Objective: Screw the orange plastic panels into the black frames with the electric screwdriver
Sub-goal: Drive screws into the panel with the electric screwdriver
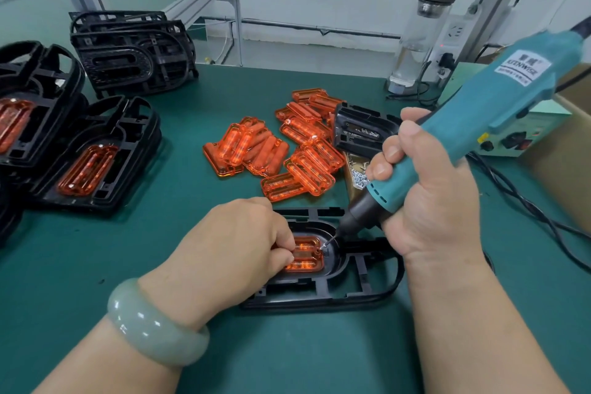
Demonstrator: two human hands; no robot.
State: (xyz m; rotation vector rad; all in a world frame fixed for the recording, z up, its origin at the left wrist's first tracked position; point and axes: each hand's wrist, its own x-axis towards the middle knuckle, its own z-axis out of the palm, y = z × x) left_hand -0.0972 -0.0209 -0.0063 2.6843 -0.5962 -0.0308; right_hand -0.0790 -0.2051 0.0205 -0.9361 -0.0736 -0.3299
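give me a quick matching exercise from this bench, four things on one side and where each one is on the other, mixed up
Things
1. electric screwdriver
2. pale green bangle
3. loose orange panels
4. clear bottle

Places
A. on the wrist behind the left hand
B. piled in the middle of the green mat
C. in the grip of the right hand
D. standing at the mat's far edge, towards the right

Pairs: 1-C, 2-A, 3-B, 4-D

Reading "KITENWISE" on the white label of the teal electric screwdriver, upper right of the frame, with smaller print above and below too blurred to read.
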